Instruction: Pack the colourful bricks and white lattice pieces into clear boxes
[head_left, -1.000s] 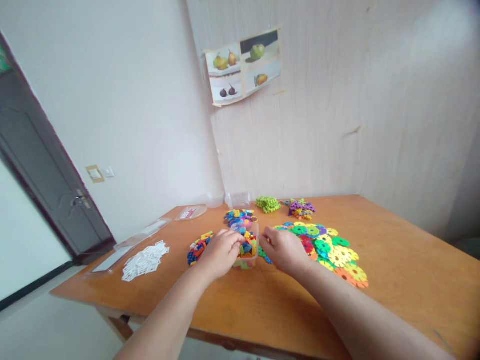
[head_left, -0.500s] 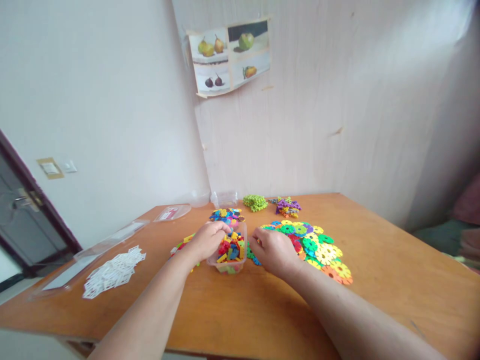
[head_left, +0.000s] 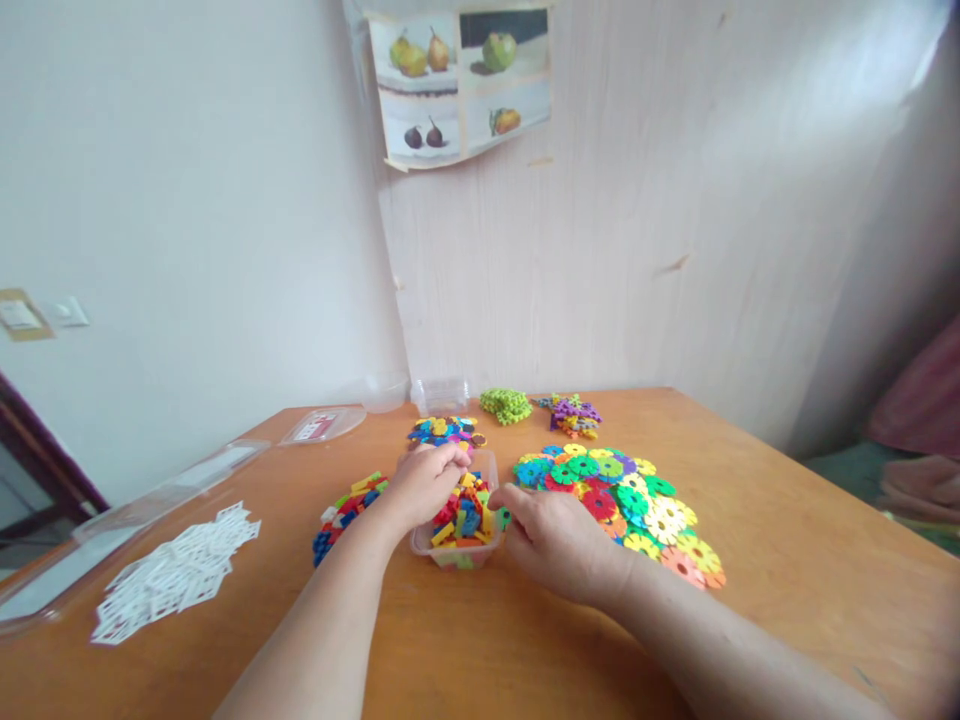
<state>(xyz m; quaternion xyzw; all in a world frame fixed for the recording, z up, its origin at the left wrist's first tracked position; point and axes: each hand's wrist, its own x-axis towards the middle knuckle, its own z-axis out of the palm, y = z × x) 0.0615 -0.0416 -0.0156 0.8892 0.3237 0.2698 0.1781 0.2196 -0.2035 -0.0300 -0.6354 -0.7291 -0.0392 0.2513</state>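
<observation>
A clear plastic box holds small building blocks in red, yellow, blue and orange. My left hand hangs over the box's left and far side, its fingers curled downward and pressed together. Whatever they pinch is hidden beneath the hand. At the box's right edge is my right hand, closed, with the bent index finger close to the rim; whether it touches the rim I cannot tell. More blocks lie heaped left of the box, partly behind my left forearm. Colourful flower-shaped discs spread beyond my right hand.
White lattice pieces lie at the left, near long clear lids. Along the back sit an oval lid, clear containers, a pile of round pieces, green pieces and purple pieces.
The view has shifted somewhat, so the table appears nearer. Both hands stay around the box; the right fingers now sit close to its right rim, and more of the left block heap shows.
</observation>
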